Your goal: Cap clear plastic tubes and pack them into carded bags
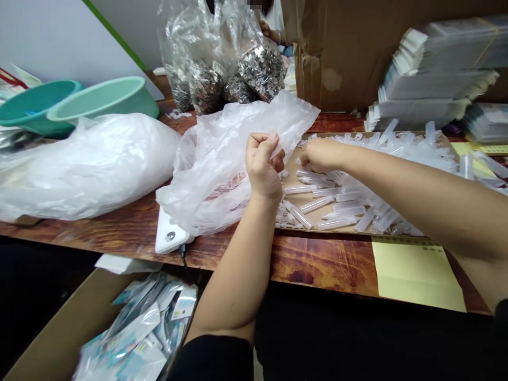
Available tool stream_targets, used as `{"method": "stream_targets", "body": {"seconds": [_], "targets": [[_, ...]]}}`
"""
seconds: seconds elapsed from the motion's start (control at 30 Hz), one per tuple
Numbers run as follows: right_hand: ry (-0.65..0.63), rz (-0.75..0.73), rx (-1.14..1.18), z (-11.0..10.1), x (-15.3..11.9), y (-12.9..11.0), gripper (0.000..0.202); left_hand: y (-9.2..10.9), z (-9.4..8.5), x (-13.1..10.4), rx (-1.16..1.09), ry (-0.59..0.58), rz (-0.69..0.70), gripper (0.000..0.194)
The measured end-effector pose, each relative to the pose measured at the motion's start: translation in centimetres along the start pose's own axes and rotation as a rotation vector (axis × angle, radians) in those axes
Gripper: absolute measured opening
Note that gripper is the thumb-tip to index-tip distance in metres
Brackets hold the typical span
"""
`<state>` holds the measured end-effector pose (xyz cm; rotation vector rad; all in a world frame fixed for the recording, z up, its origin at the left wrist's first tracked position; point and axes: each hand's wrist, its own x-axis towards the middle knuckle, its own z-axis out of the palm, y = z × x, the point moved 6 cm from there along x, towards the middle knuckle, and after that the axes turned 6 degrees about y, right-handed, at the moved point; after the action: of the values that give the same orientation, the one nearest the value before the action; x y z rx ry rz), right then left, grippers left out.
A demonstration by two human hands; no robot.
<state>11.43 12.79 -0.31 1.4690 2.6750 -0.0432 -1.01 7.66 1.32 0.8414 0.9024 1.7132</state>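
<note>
Raised over the tray's left end, my left hand [264, 164] is closed, its thumb against the curled forefinger. Anything inside that grip is hidden from view. Behind it lies a crumpled, translucent plastic bag [226, 137]; contact between them is unclear. My right hand [321, 154] reaches in from the right, fingertips bunched downward at small whitish pieces in the far left part of a shallow cardboard tray [307, 203]. What those fingers pinch does not show. Many clear plastic tubes [337, 222] with narrow tips fill the tray, along with small white caps [283, 217].
A full white bag [91, 164] and green basins [103, 100] stand left. Bags of metal pieces [260, 71] sit behind. Stacked cards [420, 90] rise at back right. A white power bank [169, 233] with a cable is near the front edge, above a box of packets [135, 328].
</note>
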Motion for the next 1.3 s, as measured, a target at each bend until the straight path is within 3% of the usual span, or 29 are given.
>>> {"method": "stream_targets", "body": {"seconds": [0.1, 0.27, 0.4, 0.47, 0.57, 0.73, 0.8, 0.87, 0.93, 1.07, 1.2, 1.3], "targets": [[0.119, 0.071, 0.122, -0.9, -1.3, 1.2, 0.027, -0.7, 0.6, -0.3, 0.002, -0.066, -0.04, 0.038], [0.571, 0.164, 0.575, -3.8, -7.4, 4.4, 0.027, -1.4, 1.8, -1.3, 0.037, -0.171, -0.12, 0.043], [0.865, 0.1, 0.676, -5.7, -13.5, 4.2, 0.02, -1.8, 2.7, -2.5, 0.047, -0.253, -0.211, 0.043], [0.934, 0.054, 0.611, -6.3, -15.4, 3.4, 0.018, -2.0, 3.3, -3.1, 0.039, -0.309, -0.242, 0.042], [0.89, 0.002, 0.474, -6.3, -16.1, 2.4, 0.012, -2.5, 3.9, -4.0, 0.026, -0.393, -0.261, 0.042], [0.892, -0.107, 0.378, -5.9, -16.6, 1.4, 0.021, -2.9, 4.5, -5.0, -0.004, -0.518, -0.23, 0.044], [0.825, -0.02, 0.46, -5.4, -16.7, 1.7, 0.033, -2.9, 4.6, -5.3, -0.004, -0.544, -0.223, 0.045], [0.668, 0.116, 0.609, -4.4, -16.5, 2.1, 0.054, -3.1, 4.7, -5.5, 0.021, -0.561, -0.239, 0.044], [0.588, 0.174, 0.676, -4.0, -16.6, 2.2, 0.059, -3.4, 4.7, -5.8, 0.05, -0.557, -0.285, 0.043], [0.766, 0.059, 0.506, -5.4, -17.3, 1.3, 0.035, -3.6, 4.8, -6.2, 0.046, -0.532, -0.37, 0.042], [0.679, 0.099, 0.526, -4.6, -17.0, 1.4, 0.041, -3.5, 5.0, -6.6, 0.019, -0.535, -0.415, 0.043], [0.737, 0.032, 0.464, -4.8, -17.3, 1.0, 0.039, -3.7, 5.1, -6.8, 0.004, -0.534, -0.465, 0.045]]}}
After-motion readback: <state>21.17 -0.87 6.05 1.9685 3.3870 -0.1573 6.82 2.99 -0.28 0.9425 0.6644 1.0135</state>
